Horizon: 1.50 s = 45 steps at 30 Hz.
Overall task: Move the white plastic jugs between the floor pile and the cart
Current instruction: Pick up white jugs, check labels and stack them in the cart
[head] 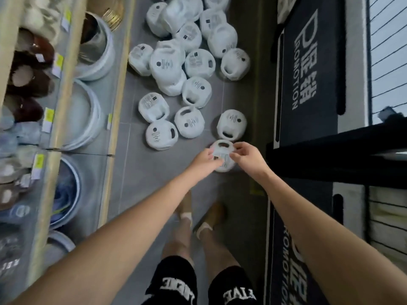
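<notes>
L hand [203,162] & R hand [246,156] both grip one white jug [222,155] above floor pile [176,62].

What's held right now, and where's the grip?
One white jug, in both hands: the left hand grips its left side by the label, and the right hand pinches its right edge beside the handle loop.

Count, white plastic jugs [196,91] with moulded handles, on grey floor: approx. 16. The far end of the pile overlaps and is cropped, so the figure is not exact. Plus 1 held jug [222,151]. Hands: 2, left hand [204,161] and right hand [246,156]. Round pale-blue tubs [84,111] on shelving: 4.
</notes>
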Each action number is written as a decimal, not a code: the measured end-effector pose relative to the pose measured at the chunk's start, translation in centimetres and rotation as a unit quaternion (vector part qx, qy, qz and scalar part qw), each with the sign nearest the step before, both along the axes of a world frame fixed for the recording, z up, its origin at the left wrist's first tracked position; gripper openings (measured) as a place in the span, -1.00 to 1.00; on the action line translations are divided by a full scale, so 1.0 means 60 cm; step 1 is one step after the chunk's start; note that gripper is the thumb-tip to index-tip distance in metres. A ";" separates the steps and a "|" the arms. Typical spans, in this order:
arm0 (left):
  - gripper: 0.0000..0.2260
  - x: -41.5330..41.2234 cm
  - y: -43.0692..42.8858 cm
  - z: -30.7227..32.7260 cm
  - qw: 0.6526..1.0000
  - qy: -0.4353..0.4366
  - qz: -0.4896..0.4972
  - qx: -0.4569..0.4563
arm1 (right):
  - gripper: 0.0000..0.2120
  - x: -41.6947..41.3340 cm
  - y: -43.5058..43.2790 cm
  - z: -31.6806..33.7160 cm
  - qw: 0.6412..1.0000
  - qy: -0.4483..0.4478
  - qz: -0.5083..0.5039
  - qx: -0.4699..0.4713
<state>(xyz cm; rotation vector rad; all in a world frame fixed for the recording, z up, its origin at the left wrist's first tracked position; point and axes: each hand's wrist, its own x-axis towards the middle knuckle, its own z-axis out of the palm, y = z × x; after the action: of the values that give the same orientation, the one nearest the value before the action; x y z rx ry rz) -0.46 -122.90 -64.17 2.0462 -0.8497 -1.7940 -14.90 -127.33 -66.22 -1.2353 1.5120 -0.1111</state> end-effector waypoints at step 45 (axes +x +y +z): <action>0.08 0.018 -0.050 -0.947 0.979 0.076 0.098 0.159 | 0.29 -0.069 -0.029 -0.915 0.978 0.038 -0.091 0.183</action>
<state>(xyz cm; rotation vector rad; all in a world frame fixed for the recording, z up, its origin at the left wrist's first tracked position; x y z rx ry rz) 0.62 -125.89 -121.00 2.0551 -0.3212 -2.0448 -19.04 -129.10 -121.10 -0.8156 1.6239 0.0930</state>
